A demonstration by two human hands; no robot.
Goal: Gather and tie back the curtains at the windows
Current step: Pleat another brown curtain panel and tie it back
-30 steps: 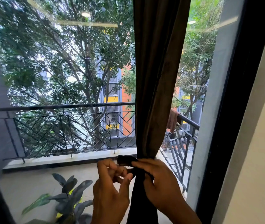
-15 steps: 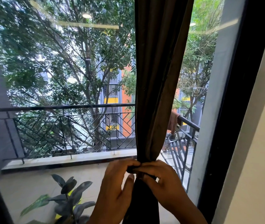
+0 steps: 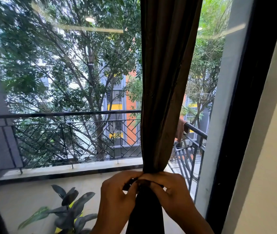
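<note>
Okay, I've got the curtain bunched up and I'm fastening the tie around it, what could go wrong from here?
1. The tie shows only as a short dark end between your fingers; if the left hand or right hand loosens its grip, it may slip open.
2. The curtain is cinched into a narrow bunch, so it could fan back across the window.

The tie band point(image 3: 131, 183) end – loose before – now lies wrapped flat.

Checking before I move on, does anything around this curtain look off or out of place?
Nothing stands out. The dark brown fabric curtain hangs gathered, and the left hand and right hand pinch a dark tie band round it at the narrowest point.
</note>
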